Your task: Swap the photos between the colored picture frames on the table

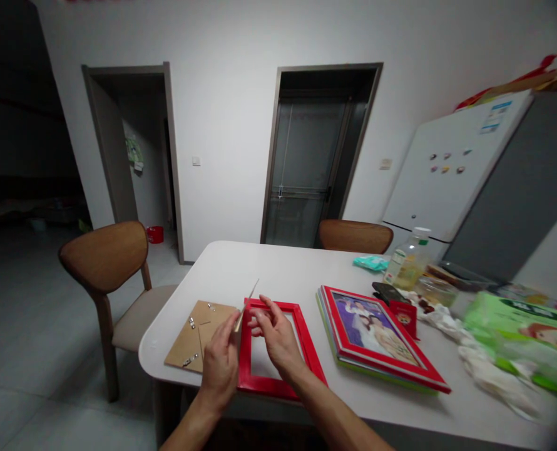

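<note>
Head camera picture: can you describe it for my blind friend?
A left hand grips a thin pointed tool over a red picture frame on a white table. The right hand is beside it. Brown frame backing lies nearby.

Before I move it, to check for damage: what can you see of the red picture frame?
The red picture frame is a glossy rectangular frame, wood or plastic by its look, lying flat on the white table near the edge. Its opening shows white, with no picture visible. The left hand, pinching a thin blade, is beside its left side. The right hand is over its top side; whether either hand touches it cannot be told. A brown backing board lies just left of it.
</note>
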Demonstrator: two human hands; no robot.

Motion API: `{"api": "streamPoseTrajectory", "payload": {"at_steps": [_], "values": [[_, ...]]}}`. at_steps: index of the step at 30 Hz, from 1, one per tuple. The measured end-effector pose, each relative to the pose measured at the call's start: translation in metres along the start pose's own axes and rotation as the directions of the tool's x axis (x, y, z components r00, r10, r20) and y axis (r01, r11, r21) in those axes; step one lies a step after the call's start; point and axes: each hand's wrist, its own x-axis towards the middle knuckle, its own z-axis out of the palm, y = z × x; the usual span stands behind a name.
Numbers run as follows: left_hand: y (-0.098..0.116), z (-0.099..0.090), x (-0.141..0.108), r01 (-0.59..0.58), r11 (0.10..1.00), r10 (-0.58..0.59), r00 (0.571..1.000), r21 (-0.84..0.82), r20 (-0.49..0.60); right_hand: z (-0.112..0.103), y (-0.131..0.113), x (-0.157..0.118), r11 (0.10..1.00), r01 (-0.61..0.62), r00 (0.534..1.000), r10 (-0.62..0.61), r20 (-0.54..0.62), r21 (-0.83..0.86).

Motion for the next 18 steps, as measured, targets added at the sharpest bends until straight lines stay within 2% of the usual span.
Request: {"api": "streamPoseTrajectory", "payload": {"at_steps": [2, 5, 6, 8, 10, 13, 15, 18], "values": [[0.004, 0.001, 0.002, 0.140, 0.974, -0.159, 0.982, -0.179, -0.100, -0.008, 0.007, -0.001, 0.992, -0.110, 0.993, 0.107, -0.057, -0.055], [0.007, 0.012, 0.001, 0.287, 0.828, -0.375, 0.922, -0.483, -0.094, -0.017, 0.022, -0.003, 0.945, -0.327, 0.940, 0.325, -0.099, -0.007], [0.008, 0.017, -0.001, 0.311, 0.766, -0.414, 0.908, -0.563, -0.061, -0.019, 0.026, -0.004, 0.936, -0.350, 0.932, 0.351, -0.088, 0.034], [0.009, 0.025, -0.004, 0.323, 0.682, -0.430, 0.903, -0.656, -0.004, -0.023, 0.028, -0.004, 0.947, -0.309, 0.944, 0.317, -0.090, 0.090], [0.010, 0.028, -0.006, 0.333, 0.678, -0.413, 0.910, -0.655, 0.035, -0.032, 0.026, -0.003, 0.967, -0.243, 0.958, 0.252, -0.141, 0.075], [0.010, 0.024, -0.008, 0.388, 0.737, -0.389, 0.913, -0.553, 0.122, -0.056, 0.022, 0.002, 0.980, -0.199, 0.962, 0.190, -0.198, -0.028], [0.009, 0.020, -0.011, 0.414, 0.800, -0.361, 0.910, -0.434, 0.204, -0.076, 0.023, 0.006, 0.964, -0.224, 0.952, 0.184, -0.244, -0.145], [0.009, 0.017, -0.019, 0.341, 0.922, -0.286, 0.919, -0.184, 0.273, -0.098, 0.030, 0.011, 0.877, -0.286, 0.929, 0.157, -0.334, -0.385]]}}
